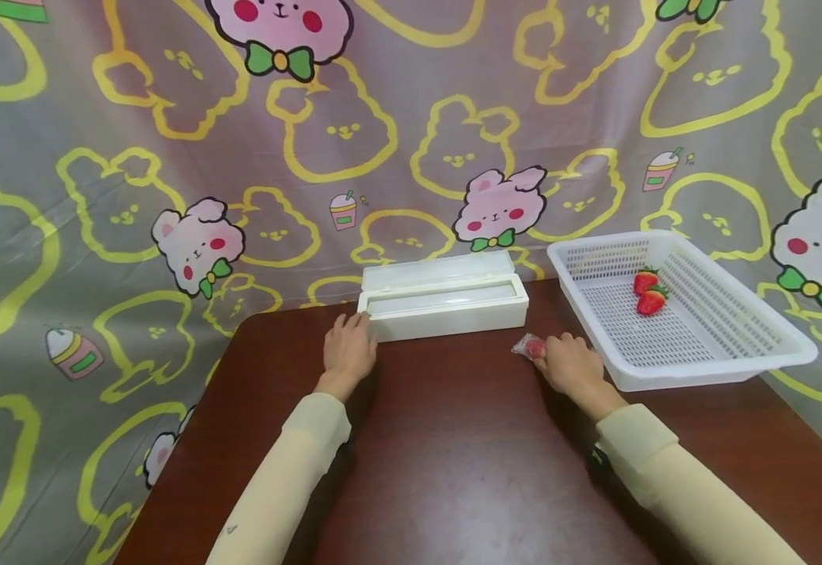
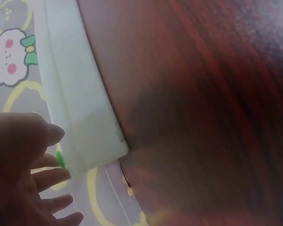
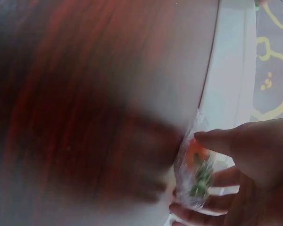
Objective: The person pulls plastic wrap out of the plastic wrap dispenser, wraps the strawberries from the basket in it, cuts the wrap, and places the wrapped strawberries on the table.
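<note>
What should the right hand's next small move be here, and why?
Probably set the film-wrapped strawberry down on the table and let go. The right hand holds it with clear film over it, while two strawberries in the basket show no film, so freeing that hand for one of them seems sensible.
</note>
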The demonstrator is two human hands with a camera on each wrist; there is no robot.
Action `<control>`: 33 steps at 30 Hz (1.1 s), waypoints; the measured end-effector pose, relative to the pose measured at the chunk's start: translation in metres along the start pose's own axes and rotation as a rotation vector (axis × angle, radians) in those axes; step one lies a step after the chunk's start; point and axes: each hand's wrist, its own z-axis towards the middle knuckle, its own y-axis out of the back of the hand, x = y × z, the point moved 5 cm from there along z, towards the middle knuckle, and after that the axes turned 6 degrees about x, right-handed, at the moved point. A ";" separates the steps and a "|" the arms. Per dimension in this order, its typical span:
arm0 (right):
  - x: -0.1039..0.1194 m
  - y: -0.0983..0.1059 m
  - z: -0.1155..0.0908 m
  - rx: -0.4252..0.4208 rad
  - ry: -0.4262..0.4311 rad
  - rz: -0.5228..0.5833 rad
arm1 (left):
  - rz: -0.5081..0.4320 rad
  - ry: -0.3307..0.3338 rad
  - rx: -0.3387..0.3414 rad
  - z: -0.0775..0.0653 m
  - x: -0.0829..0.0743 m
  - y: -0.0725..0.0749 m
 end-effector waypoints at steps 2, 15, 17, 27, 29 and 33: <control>0.000 0.000 -0.002 -0.009 -0.017 -0.007 | 0.006 -0.010 -0.008 0.000 -0.002 -0.001; 0.048 0.050 -0.066 0.035 0.165 -0.148 | 0.075 -0.051 -0.005 0.016 -0.042 0.000; 0.055 0.067 -0.076 0.013 0.226 -0.129 | 0.073 -0.076 0.013 0.018 -0.054 -0.002; 0.048 0.117 -0.082 -0.030 0.270 -0.018 | 0.110 -0.137 0.060 0.028 -0.108 -0.009; 0.044 0.117 -0.080 -0.037 0.263 -0.017 | 0.127 -0.159 0.073 0.031 -0.122 -0.013; 0.042 0.114 -0.078 -0.050 0.272 -0.012 | 0.139 -0.234 0.097 0.036 -0.154 -0.023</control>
